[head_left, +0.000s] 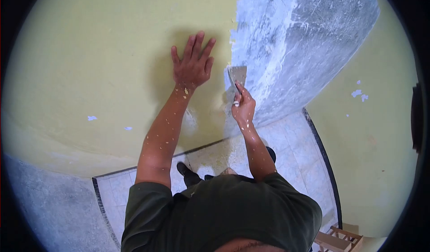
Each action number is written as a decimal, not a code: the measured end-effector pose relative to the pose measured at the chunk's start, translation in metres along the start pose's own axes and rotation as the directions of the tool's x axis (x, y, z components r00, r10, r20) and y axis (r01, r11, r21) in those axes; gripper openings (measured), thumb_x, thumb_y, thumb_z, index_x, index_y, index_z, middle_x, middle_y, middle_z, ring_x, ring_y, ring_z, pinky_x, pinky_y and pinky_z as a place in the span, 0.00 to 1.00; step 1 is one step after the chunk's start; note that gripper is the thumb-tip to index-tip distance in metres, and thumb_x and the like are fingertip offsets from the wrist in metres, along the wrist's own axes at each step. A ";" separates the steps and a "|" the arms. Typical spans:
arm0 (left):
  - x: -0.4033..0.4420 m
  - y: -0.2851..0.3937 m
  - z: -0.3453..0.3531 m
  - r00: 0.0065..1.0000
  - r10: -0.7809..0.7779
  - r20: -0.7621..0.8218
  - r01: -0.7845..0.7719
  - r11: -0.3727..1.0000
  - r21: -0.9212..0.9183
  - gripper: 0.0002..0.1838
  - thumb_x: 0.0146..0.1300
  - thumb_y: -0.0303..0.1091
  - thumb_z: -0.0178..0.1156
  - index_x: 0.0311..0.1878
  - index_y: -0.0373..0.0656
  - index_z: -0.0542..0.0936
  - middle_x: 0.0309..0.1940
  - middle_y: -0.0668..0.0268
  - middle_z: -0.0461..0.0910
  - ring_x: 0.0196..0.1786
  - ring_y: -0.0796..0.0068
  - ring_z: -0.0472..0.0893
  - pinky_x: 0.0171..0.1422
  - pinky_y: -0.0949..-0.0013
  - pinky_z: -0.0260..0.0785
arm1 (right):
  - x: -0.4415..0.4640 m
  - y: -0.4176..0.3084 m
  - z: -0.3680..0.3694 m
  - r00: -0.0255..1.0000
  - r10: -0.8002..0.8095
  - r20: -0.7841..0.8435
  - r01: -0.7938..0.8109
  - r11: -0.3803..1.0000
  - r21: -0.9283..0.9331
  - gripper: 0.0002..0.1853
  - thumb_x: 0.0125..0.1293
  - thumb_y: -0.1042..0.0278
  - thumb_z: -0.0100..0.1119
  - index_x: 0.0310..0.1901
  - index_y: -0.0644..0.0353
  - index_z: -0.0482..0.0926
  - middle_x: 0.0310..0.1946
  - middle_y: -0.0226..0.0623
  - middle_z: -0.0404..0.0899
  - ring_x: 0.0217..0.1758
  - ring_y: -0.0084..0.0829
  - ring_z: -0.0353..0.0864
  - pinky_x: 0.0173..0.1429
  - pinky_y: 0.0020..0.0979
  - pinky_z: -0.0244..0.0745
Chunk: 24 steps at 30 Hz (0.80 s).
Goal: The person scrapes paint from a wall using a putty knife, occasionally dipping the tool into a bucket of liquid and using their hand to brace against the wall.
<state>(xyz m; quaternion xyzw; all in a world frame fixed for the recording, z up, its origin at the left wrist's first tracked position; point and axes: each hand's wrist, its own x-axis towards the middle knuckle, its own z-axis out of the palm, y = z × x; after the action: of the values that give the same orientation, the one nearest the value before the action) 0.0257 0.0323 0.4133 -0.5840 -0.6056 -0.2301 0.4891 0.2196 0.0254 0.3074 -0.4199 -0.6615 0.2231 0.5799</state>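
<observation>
Grasps the scraper (239, 75) in the right hand (244, 108), with its blade pointing up at the left edge of the bare patch (268, 41). Lays the left hand (192, 68) open on the yellow paint (112, 55), just left of the patch, holding nothing, with fingers spread. Carries pale flecks on both forearms (163, 126). Wears a dark shirt (233, 207) below the patch, near floor tiles (273, 138). Includes small chipped spots (357, 93) to the patch's right and a wooden stool (336, 242) to its lower right.
</observation>
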 end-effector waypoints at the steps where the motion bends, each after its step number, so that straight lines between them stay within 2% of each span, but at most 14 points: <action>1: 0.006 -0.003 0.002 1.000 -0.005 -0.010 0.005 1.000 0.003 0.30 0.72 0.57 0.46 0.77 0.71 0.65 0.81 0.70 0.57 0.83 0.69 0.53 0.82 0.36 0.21 | 0.001 0.008 0.003 1.000 -0.009 0.001 0.009 1.000 0.015 0.23 0.63 0.85 0.53 0.59 0.60 0.81 0.51 0.50 0.85 0.39 0.44 0.88 0.43 0.34 0.80; 5: 0.004 -0.001 0.001 1.000 -0.001 -0.008 0.001 1.000 0.014 0.30 0.72 0.57 0.46 0.77 0.71 0.65 0.81 0.69 0.57 0.83 0.68 0.53 0.82 0.36 0.21 | 0.007 -0.005 -0.001 0.999 -0.035 -0.019 0.035 0.999 -0.002 0.23 0.63 0.85 0.53 0.59 0.60 0.81 0.52 0.50 0.85 0.40 0.44 0.88 0.44 0.34 0.80; 8: 0.005 -0.005 -0.001 1.000 0.010 0.003 -0.010 1.000 0.010 0.30 0.72 0.56 0.46 0.77 0.70 0.65 0.81 0.69 0.57 0.83 0.68 0.53 0.82 0.36 0.21 | -0.002 0.003 -0.004 0.999 0.003 0.032 -0.002 0.999 -0.049 0.24 0.62 0.85 0.54 0.59 0.60 0.81 0.51 0.50 0.85 0.41 0.44 0.88 0.44 0.35 0.80; 13: 0.005 -0.003 0.000 1.000 -0.009 -0.001 0.009 0.999 -0.045 0.29 0.73 0.55 0.45 0.77 0.70 0.65 0.81 0.69 0.57 0.83 0.69 0.53 0.81 0.36 0.20 | 0.031 -0.033 -0.003 0.994 -0.108 -0.035 0.107 0.993 -0.040 0.27 0.59 0.87 0.54 0.61 0.58 0.81 0.50 0.51 0.85 0.43 0.49 0.86 0.47 0.40 0.80; 14: -0.002 0.000 -0.002 1.000 -0.005 0.013 0.005 0.999 -0.051 0.29 0.73 0.55 0.45 0.77 0.70 0.65 0.81 0.69 0.57 0.83 0.69 0.53 0.81 0.36 0.20 | 0.021 -0.029 -0.005 0.995 -0.093 -0.031 0.092 0.995 -0.044 0.27 0.59 0.87 0.54 0.61 0.58 0.81 0.50 0.51 0.85 0.43 0.49 0.86 0.47 0.40 0.80; 16: 0.005 -0.003 0.002 1.000 -0.005 -0.014 0.004 0.999 -0.037 0.29 0.73 0.55 0.45 0.77 0.70 0.65 0.81 0.69 0.57 0.83 0.69 0.53 0.82 0.36 0.21 | 0.022 -0.016 -0.003 0.981 -0.186 -0.058 0.182 0.981 -0.066 0.28 0.58 0.86 0.54 0.61 0.57 0.80 0.49 0.53 0.84 0.44 0.51 0.86 0.48 0.40 0.80; 17: 0.007 -0.005 0.002 1.000 -0.007 -0.025 0.006 1.000 -0.031 0.29 0.73 0.55 0.45 0.77 0.70 0.65 0.81 0.69 0.57 0.83 0.69 0.53 0.82 0.36 0.21 | 0.014 -0.016 -0.007 0.998 -0.057 0.007 0.057 0.996 -0.068 0.28 0.58 0.85 0.54 0.61 0.57 0.80 0.48 0.55 0.84 0.46 0.51 0.86 0.50 0.39 0.80; 20: 0.008 -0.005 0.003 1.000 -0.004 -0.020 0.003 1.000 -0.013 0.30 0.73 0.55 0.46 0.77 0.70 0.65 0.81 0.70 0.57 0.83 0.69 0.53 0.82 0.36 0.21 | 0.013 -0.015 -0.005 1.000 -0.029 0.012 0.030 0.995 -0.100 0.27 0.59 0.85 0.53 0.61 0.57 0.80 0.47 0.55 0.84 0.48 0.51 0.86 0.50 0.40 0.80; 21: 0.008 -0.005 0.003 1.000 -0.001 -0.020 0.001 1.000 -0.027 0.30 0.73 0.55 0.46 0.77 0.70 0.65 0.81 0.70 0.57 0.83 0.69 0.53 0.82 0.36 0.21 | 0.027 -0.030 -0.003 0.993 -0.110 -0.048 0.106 0.991 -0.080 0.27 0.60 0.85 0.52 0.61 0.58 0.80 0.46 0.54 0.85 0.46 0.51 0.87 0.49 0.40 0.80; 22: 0.004 -0.004 0.002 1.000 0.003 -0.017 -0.004 0.999 -0.044 0.30 0.73 0.55 0.45 0.77 0.70 0.65 0.81 0.70 0.57 0.83 0.69 0.53 0.82 0.36 0.21 | 0.037 -0.041 -0.005 0.994 -0.098 -0.042 0.094 0.992 -0.084 0.27 0.60 0.85 0.52 0.61 0.58 0.80 0.46 0.54 0.85 0.46 0.51 0.87 0.49 0.40 0.80; 24: 0.002 -0.003 0.000 1.000 0.002 0.001 -0.002 0.999 -0.053 0.30 0.73 0.55 0.45 0.77 0.70 0.65 0.81 0.70 0.57 0.83 0.69 0.53 0.82 0.36 0.21 | 0.054 -0.057 -0.005 0.999 0.003 -0.044 0.001 0.996 0.088 0.26 0.60 0.85 0.52 0.61 0.58 0.80 0.44 0.56 0.85 0.45 0.51 0.87 0.50 0.41 0.80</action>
<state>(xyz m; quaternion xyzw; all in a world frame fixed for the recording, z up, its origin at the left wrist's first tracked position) 0.0236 0.0324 0.4162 -0.5975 -0.5991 -0.2452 0.4734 0.2092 0.0369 0.3844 -0.3990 -0.6379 0.2429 0.6123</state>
